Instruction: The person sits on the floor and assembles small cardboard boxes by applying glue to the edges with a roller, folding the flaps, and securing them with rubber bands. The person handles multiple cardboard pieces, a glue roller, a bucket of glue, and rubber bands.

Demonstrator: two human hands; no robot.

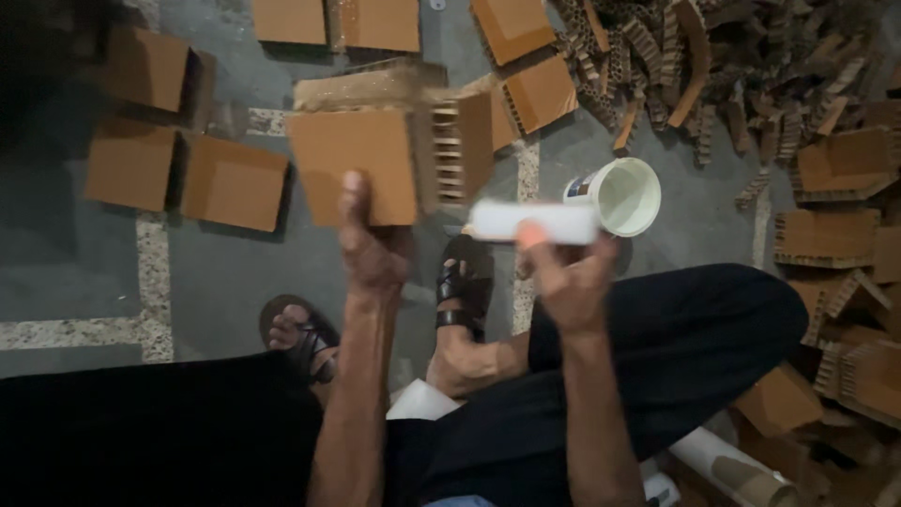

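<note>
My left hand (371, 246) grips a brown cardboard block (361, 169) by its lower edge, thumb up across the flat face. Its corrugated honeycomb side (450, 150) faces right. My right hand (571, 277) holds a white cylindrical object (533, 222), blurred, lying level just right of the block. Both hands are raised in front of me above my sandalled feet (466, 286).
A white plastic cup (627, 195) stands on the grey floor beyond my right hand. Several flat cardboard blocks (235, 183) lie at the left and top. A heap of honeycomb cardboard scraps (713, 56) fills the upper right, with more blocks (835, 235) along the right edge. My dark-trousered knee (694, 329) is at right.
</note>
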